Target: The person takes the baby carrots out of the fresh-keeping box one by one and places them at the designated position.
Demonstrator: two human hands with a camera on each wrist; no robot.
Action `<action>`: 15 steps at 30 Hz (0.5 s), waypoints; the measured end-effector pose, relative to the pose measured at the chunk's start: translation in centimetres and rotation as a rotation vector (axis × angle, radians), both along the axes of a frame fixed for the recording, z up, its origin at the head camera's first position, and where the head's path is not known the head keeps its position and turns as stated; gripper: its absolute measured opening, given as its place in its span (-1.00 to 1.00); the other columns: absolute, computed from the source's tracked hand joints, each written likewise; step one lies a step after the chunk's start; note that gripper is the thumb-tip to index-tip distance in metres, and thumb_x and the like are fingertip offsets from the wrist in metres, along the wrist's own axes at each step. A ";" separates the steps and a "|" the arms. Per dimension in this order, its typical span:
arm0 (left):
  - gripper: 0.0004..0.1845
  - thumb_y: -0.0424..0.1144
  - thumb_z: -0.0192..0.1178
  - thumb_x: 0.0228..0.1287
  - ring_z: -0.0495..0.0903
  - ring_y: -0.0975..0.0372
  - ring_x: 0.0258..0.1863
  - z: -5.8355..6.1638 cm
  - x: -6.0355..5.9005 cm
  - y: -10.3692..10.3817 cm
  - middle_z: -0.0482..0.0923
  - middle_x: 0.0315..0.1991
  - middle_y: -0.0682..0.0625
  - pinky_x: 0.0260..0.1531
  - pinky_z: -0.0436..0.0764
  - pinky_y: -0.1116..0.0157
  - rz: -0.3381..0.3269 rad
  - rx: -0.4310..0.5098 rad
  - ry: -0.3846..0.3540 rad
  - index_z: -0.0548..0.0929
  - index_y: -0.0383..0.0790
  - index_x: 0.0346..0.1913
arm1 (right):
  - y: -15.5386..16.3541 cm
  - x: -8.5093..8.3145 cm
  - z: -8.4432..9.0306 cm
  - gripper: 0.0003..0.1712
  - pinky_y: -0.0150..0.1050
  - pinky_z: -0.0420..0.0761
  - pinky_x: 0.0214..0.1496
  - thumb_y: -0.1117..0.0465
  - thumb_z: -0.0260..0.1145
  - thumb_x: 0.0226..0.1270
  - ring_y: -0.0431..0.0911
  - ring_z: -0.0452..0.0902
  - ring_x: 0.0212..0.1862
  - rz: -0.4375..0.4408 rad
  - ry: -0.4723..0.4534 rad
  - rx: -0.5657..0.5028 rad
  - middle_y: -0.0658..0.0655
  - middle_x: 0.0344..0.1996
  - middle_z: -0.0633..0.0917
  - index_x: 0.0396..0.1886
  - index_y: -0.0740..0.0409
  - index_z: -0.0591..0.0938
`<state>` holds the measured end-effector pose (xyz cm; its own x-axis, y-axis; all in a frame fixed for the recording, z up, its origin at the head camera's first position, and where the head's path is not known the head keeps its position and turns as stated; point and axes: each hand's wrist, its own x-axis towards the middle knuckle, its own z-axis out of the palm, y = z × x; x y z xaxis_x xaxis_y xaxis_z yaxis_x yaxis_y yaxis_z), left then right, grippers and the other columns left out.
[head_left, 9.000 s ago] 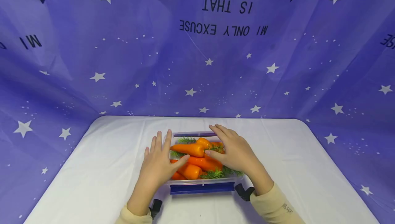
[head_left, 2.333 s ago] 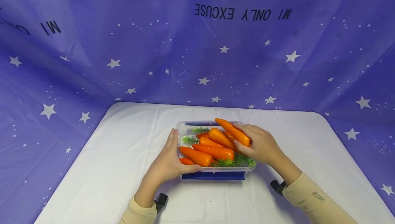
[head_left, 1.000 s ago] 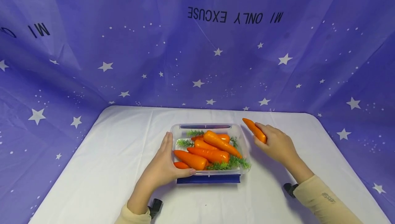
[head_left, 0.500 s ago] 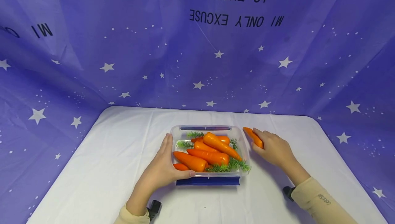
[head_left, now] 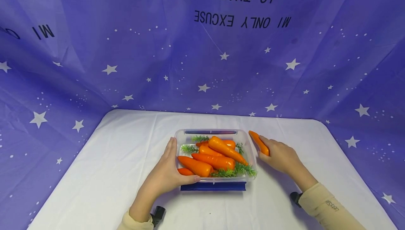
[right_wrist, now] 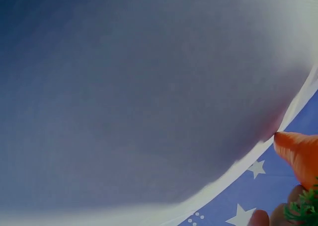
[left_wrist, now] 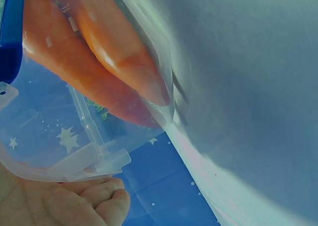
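A clear plastic container (head_left: 251, 152) with blue clips holds several orange carrots (head_left: 215, 160) and green leafy tops (head_left: 225, 172). My left hand (head_left: 164, 172) rests against its near left corner, with straight fingers along the left wall and the thumb on the front rim. In the left wrist view, fingertips (left_wrist: 112, 198) lie right at the rim, and carrots show through the wall. Just right of the container, my right hand (head_left: 280, 155) grips a carrot (head_left: 258, 142), its narrow end pointing away to the far left. Green fronds (right_wrist: 305, 206) show by that carrot in the right wrist view.
A white cloth (head_left: 123, 166) covers the table. Behind it and at both sides hangs a purple curtain (head_left: 177, 64) with stars and lettering. A blue clip (head_left: 213, 186) hangs off the container's front; another lies along its back.
Both hands were over the container at first. My right hand then lifted a carrot out, carried it right and lowered it beside the container; the left hand settled on the near left corner.
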<state>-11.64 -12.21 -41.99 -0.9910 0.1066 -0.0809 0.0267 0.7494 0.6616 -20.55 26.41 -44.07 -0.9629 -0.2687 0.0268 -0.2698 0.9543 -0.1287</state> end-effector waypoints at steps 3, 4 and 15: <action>0.55 0.55 0.32 -0.46 -0.18 0.10 0.51 0.0 0.0 0.0 -0.41 0.54 0.00 0.42 0.09 0.00 0.001 0.004 0.002 -0.35 -0.07 0.51 | 0.0 0.1 0.0 -0.21 -0.24 0.33 -0.54 -0.12 0.24 0.19 -0.12 0.42 -0.42 0.005 -0.022 0.003 0.10 -0.18 0.67 0.39 0.03 0.32; 0.55 0.55 0.32 -0.47 -0.18 0.10 0.51 0.0 0.0 0.0 -0.41 0.54 0.01 0.42 0.09 0.00 0.002 0.004 0.005 -0.35 -0.07 0.51 | 0.0 0.2 0.1 -0.21 -0.24 0.33 -0.54 -0.12 0.24 0.19 -0.12 0.42 -0.43 0.007 -0.028 0.002 0.10 -0.20 0.67 0.40 0.03 0.31; 0.55 0.56 0.30 -0.47 -0.19 0.12 0.51 0.0 0.0 0.0 -0.42 0.54 0.01 0.42 0.09 0.01 0.001 0.010 0.013 -0.35 -0.08 0.51 | -0.1 0.4 0.0 -0.06 0.08 0.57 -0.24 -0.22 0.23 0.20 0.11 0.61 -0.10 -0.006 -0.138 0.013 0.26 0.05 0.63 0.47 0.07 0.16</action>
